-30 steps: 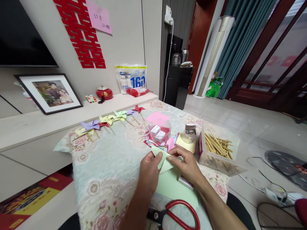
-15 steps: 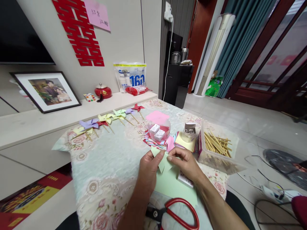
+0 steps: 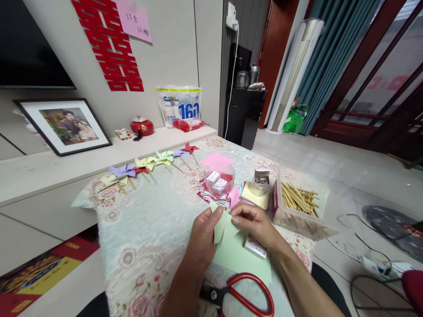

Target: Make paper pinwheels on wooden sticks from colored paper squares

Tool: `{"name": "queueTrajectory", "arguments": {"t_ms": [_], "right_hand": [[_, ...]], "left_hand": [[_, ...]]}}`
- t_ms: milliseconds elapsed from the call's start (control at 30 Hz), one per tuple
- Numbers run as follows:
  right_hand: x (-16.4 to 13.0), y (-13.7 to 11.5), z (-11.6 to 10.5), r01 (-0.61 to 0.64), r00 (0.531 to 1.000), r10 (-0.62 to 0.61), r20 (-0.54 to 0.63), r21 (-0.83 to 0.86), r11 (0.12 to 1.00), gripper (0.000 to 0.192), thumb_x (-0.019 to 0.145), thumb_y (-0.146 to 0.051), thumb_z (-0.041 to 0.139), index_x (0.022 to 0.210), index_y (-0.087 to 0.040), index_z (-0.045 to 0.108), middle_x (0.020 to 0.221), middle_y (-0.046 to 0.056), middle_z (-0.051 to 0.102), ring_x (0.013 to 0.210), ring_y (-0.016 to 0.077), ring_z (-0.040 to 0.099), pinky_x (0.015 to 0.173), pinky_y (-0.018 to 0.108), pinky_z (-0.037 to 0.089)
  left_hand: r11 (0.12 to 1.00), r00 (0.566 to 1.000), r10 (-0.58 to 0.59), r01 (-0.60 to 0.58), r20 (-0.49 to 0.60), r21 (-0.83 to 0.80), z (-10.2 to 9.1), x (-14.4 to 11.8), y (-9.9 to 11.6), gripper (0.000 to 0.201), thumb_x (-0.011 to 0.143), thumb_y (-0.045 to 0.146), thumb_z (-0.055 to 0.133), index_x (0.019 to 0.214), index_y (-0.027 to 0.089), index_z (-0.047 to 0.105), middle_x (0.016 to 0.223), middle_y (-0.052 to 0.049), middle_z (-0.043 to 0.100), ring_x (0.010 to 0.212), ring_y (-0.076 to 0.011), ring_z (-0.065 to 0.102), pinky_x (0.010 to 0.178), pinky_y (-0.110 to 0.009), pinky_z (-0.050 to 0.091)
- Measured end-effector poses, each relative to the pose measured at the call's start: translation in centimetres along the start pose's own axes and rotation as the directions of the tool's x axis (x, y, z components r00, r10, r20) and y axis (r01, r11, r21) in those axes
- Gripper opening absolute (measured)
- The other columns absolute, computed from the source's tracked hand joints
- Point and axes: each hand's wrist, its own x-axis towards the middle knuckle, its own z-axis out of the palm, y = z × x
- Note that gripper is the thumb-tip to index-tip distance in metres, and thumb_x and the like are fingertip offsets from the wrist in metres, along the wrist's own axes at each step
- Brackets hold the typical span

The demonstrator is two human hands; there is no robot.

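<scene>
Head cam: both hands are pinched on a small piece of light green paper (image 3: 222, 225), held just above a bigger green sheet (image 3: 243, 259) on the tabletop (image 3: 148, 229). The left hand (image 3: 203, 240) has thumb and fingers closed on its left flap, and the right hand (image 3: 256, 224) is closed on the right corner. Compared with half a second ago, the flap has swung down more, so the fold looks further along. Against the earliest frame, the view has dipped slightly and the paper sits higher. Red-handled scissors (image 3: 244, 297) lie close to the wrists, finished pinwheels (image 3: 145, 166) sit far back, and the box of sticks (image 3: 299, 202) is to the right.
</scene>
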Motion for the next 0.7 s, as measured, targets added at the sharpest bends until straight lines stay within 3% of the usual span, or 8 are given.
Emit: {"name": "queueTrajectory", "arguments": {"t_ms": [200, 333, 433, 700], "right_hand": [[-0.14, -0.29, 0.20, 0.058, 0.998, -0.060, -0.032, -0.056, 0.997, 0.012, 0.081, -0.031, 0.076, 0.086, -0.021, 0.073, 0.082, 0.001, 0.067, 0.079, 0.0169, 0.059, 0.077, 0.029, 0.046], [-0.30, -0.17, 0.23, 0.091, 0.995, -0.093, -0.038, -0.068, 0.994, 0.025, 0.081, -0.030, 0.077, 0.106, -0.025, 0.074, 0.083, 0.000, 0.066, 0.083, 0.0174, 0.061, 0.082, 0.031, 0.047], [-0.31, -0.29, 0.11, 0.124, 0.992, -0.125, 0.002, -0.095, 0.988, 0.020, 0.083, -0.030, 0.075, 0.103, -0.025, 0.076, 0.087, 0.001, 0.069, 0.084, 0.0179, 0.062, 0.083, 0.031, 0.047], [-0.06, -0.07, 0.04, 0.091, 0.995, -0.092, -0.034, -0.025, 0.996, 0.013, 0.079, -0.032, 0.078, 0.084, -0.020, 0.076, 0.080, 0.002, 0.071, 0.077, 0.0169, 0.062, 0.075, 0.029, 0.047]], "left_hand": [[0.998, 0.997, -0.062, 0.061, 0.050, 0.019, -0.43, 0.30, -0.38, 0.039, 0.068, 0.041, 0.085, 0.093, 0.016, 0.068, 0.068, -0.002, 0.071, 0.059, -0.0174, 0.067, 0.055, -0.025, 0.047], [0.998, 0.994, -0.065, 0.063, 0.086, 0.024, -0.24, 0.17, -0.35, 0.035, 0.069, 0.040, 0.083, 0.091, 0.018, 0.069, 0.072, -0.005, 0.072, 0.061, -0.0196, 0.068, 0.055, -0.026, 0.048], [0.996, 0.991, -0.085, 0.083, 0.107, 0.025, 0.05, 0.02, -0.15, 0.031, 0.067, 0.036, 0.084, 0.089, 0.019, 0.070, 0.077, -0.007, 0.073, 0.062, -0.0203, 0.067, 0.054, -0.027, 0.048], [0.986, 0.989, -0.118, 0.128, -0.087, 0.110, 0.15, -0.25, 0.07, 0.047, 0.063, 0.035, 0.086, 0.103, 0.019, 0.069, 0.082, -0.006, 0.072, 0.066, -0.0183, 0.065, 0.054, -0.024, 0.047]]}}
